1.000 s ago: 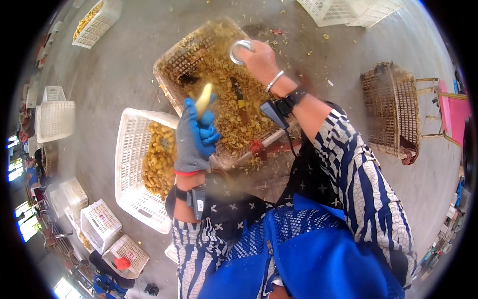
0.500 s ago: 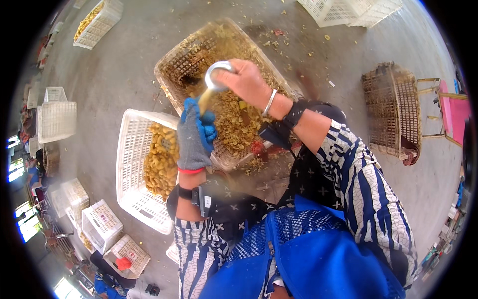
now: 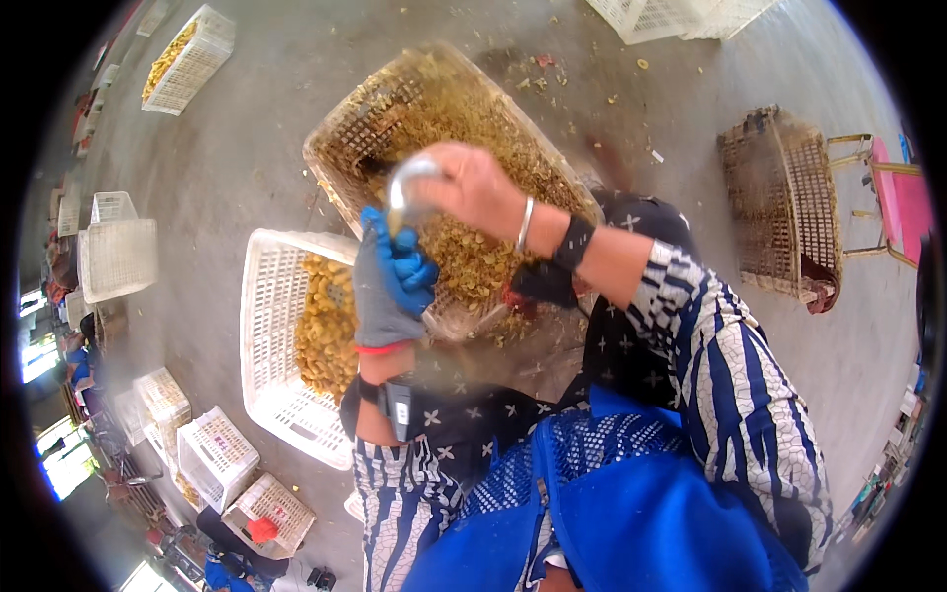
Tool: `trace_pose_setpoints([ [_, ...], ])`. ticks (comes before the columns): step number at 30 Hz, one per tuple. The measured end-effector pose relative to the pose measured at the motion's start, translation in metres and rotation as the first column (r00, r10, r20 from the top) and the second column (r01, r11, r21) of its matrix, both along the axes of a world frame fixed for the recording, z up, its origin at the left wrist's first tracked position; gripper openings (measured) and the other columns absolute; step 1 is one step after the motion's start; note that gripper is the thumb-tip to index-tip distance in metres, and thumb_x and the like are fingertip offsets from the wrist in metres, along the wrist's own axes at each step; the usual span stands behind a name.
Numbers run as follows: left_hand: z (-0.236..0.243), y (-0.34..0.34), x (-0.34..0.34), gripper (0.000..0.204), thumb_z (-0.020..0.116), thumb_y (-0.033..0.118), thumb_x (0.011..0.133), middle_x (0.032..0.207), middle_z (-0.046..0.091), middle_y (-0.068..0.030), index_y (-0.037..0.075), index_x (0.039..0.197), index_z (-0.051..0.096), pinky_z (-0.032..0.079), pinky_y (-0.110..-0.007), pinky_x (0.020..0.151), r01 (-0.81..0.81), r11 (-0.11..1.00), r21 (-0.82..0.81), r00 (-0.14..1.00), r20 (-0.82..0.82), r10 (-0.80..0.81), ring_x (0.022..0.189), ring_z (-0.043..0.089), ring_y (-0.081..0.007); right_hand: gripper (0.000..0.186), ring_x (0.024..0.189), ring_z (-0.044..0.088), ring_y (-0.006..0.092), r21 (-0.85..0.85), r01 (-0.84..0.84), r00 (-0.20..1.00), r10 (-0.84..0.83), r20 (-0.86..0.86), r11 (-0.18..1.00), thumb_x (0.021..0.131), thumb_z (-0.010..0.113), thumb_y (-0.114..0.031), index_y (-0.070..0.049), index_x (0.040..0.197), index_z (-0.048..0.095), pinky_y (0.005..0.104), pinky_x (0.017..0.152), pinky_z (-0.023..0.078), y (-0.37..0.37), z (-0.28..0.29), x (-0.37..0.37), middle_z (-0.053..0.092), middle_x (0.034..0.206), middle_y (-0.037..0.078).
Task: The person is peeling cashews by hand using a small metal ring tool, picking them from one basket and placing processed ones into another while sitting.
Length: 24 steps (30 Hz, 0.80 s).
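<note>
My left hand (image 3: pixel 390 276), in a grey and blue glove, is closed round a slim yellowish root-like piece (image 3: pixel 397 221), whose tip shows above the fingers. My bare right hand (image 3: pixel 472 187) grips a shiny silver ring-shaped tool (image 3: pixel 400 187), blurred by motion. The ring is at the piece's upper end, just above the glove; whether they touch I cannot tell. Beneath both hands stands a large stained basket (image 3: pixel 330 128) heaped with yellow-brown peelings (image 3: pixel 469 261). Beside my left wrist is a white plastic basket (image 3: pixel 258 326) holding many yellow-brown pieces (image 3: pixel 324 331).
A brown stained basket (image 3: pixel 779 212) stands at the right, next to a pink-seated metal-framed chair (image 3: pixel 896 202). White crates (image 3: pixel 120 259) line the left side, and another with yellow pieces (image 3: pixel 197 69) is at the far left. Scraps litter the concrete floor (image 3: pixel 266 118).
My right hand and the ring have moved slightly down and left, closer to the gloved fingers. Less of the yellowish piece shows. The whole view has shifted a little.
</note>
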<state>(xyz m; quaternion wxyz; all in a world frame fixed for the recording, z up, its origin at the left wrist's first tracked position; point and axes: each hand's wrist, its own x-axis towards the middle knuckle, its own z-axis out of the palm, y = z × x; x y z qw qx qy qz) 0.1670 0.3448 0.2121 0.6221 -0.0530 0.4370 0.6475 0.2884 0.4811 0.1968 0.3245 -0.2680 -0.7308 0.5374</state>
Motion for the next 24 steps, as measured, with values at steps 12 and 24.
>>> trace_pose_setpoints([
  [12,-0.007,0.008,-0.004,0.042,0.042,0.046,0.104,0.054,0.037,0.0076,0.006,0.104,0.056,0.034,-0.022,0.039,-0.021,0.908,0.419,0.769,0.587,-0.253,0.036,0.034,-0.0059,0.024,0.086,0.069,0.0228,0.036,0.194,0.981,-0.195,0.016,0.980,0.089,0.068,-0.026,-0.005,0.098,0.074,0.0339,0.076,0.056,0.031,-0.001,0.001,0.072,0.098,0.012],
  [24,0.023,0.006,0.003,0.042,0.058,0.037,0.100,0.071,0.052,0.0052,0.007,0.130,0.057,0.035,-0.019,0.043,0.102,0.980,0.172,0.992,-0.096,-0.087,0.046,0.040,-0.0046,0.024,0.084,0.069,0.0140,-0.535,-0.138,0.989,0.090,-0.115,0.833,0.092,0.069,-0.022,-0.003,0.105,0.071,0.0287,0.073,0.057,0.019,0.012,0.007,0.072,0.093,0.005],
])
